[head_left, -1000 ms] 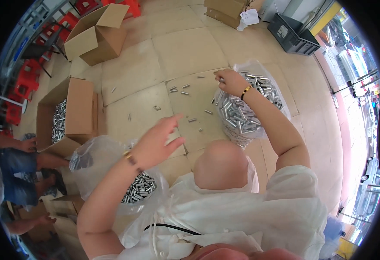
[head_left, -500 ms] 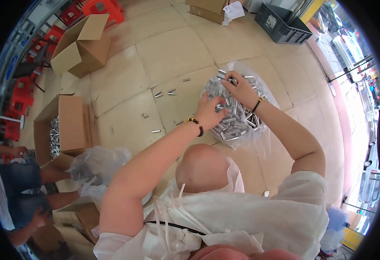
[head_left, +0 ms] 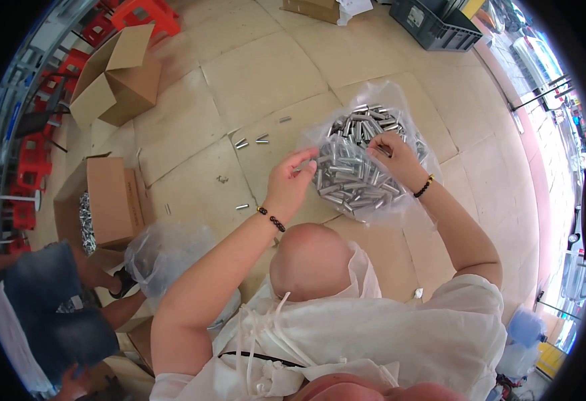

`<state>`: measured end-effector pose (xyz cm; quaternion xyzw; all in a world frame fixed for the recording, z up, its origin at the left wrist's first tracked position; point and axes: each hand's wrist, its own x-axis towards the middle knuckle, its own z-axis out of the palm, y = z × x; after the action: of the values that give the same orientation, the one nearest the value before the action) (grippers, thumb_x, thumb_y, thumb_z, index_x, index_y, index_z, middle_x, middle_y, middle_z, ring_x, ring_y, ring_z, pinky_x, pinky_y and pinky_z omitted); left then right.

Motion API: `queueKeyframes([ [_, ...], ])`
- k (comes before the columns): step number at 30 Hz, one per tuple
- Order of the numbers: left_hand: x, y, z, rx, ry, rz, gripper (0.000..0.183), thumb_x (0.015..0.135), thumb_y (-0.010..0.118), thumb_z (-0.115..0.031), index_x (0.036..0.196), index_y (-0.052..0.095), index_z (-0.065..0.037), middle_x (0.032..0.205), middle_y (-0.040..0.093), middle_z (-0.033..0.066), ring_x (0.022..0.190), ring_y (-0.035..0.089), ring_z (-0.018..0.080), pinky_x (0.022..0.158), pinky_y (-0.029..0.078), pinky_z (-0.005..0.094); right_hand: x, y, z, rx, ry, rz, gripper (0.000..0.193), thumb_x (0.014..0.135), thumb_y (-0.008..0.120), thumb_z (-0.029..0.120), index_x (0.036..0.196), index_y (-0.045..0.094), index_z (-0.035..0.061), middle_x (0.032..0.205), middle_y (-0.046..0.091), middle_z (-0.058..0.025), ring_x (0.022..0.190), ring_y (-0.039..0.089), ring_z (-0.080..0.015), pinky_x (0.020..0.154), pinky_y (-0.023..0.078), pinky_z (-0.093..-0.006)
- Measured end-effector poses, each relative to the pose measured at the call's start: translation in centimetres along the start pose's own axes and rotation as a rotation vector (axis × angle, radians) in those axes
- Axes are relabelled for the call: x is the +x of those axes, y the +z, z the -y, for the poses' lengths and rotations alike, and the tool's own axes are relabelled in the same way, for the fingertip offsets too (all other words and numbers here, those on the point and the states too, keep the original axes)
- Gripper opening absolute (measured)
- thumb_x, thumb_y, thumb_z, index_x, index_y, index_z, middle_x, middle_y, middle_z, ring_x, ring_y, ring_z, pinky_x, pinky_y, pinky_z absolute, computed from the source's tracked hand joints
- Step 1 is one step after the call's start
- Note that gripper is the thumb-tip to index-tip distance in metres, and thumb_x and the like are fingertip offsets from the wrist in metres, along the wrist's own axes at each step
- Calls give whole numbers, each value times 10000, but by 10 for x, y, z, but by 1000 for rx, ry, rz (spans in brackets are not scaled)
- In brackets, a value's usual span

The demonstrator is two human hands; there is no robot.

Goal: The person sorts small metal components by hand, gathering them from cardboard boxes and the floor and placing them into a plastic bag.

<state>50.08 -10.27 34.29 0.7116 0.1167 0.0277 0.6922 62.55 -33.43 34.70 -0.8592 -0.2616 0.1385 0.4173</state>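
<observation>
A clear plastic bag [head_left: 381, 93] full of short silver metal tubes [head_left: 356, 180] lies spread on the floor ahead of me. At its left edge my left hand [head_left: 289, 184] pinches the film between thumb and fingers. My right hand [head_left: 398, 160] is over the right part of the pile, its fingertips closed on the film; their exact grip is partly hidden. Film covers the nearer tubes, while those at the far side lie uncovered. A few loose tubes [head_left: 242, 206] are scattered on the floor to the left of the bag.
An open carton [head_left: 109, 200] of small metal parts stands at the left, by a seated person [head_left: 59, 294] and a crumpled plastic bag [head_left: 166, 250]. Farther off are another open carton [head_left: 129, 80], red stools [head_left: 146, 13] and a grey crate [head_left: 433, 27].
My left hand has drawn back left from the tubes to the bag's edge. My right hand has come nearer, away from the tubes at the far side. The person at left has shifted.
</observation>
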Motion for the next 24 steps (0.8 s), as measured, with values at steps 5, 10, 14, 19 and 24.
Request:
queueKeyframes([
  [5, -9, -9, -7, -394, -97, 60, 367, 884, 577, -131, 1233, 551, -21, 1293, 529, 37, 1180, 472, 138, 976, 374, 308, -9, -5, 29, 35, -22, 112, 357, 895, 578, 363, 1046, 595, 41, 1032, 582, -90, 956, 548, -200, 861, 427, -341],
  [10, -9, -57, 2, 370, 284, 103, 498, 849, 631, -226, 1308, 486, -96, 1379, 430, 80, 1289, 371, 189, 1061, 287, 381, -42, -4, 87, 326, 36, 474, 246, 855, 600, 145, 1070, 627, 30, 908, 647, -103, 792, 599, -151, 708, 470, -274],
  [14, -65, -161, 114, 1523, -513, 383, 867, 718, 729, -283, 1443, 270, -155, 1512, 177, 122, 1381, 208, 312, 1112, 224, 410, -56, -18, 120, -66, -351, 277, 164, 789, 573, -50, 916, 665, 1, 731, 610, -75, 673, 556, -116, 603, 435, -241],
  [19, -185, -265, 171, 1415, -795, 180, 489, 762, 672, -292, 1160, 535, -42, 1042, 595, 228, 1000, 573, 376, 858, 469, 447, -53, -21, 118, 4, -199, 183, 171, 803, 557, -59, 931, 663, -17, 743, 577, -54, 653, 542, -102, 569, 403, -215],
  [24, -261, -283, 85, 1368, -822, 333, 416, 727, 712, -352, 972, 633, -25, 950, 632, 208, 937, 598, 365, 833, 475, 424, -52, -22, 111, -309, 90, -267, 175, 820, 637, 27, 990, 664, -6, 775, 587, -34, 634, 519, -72, 583, 401, -196],
])
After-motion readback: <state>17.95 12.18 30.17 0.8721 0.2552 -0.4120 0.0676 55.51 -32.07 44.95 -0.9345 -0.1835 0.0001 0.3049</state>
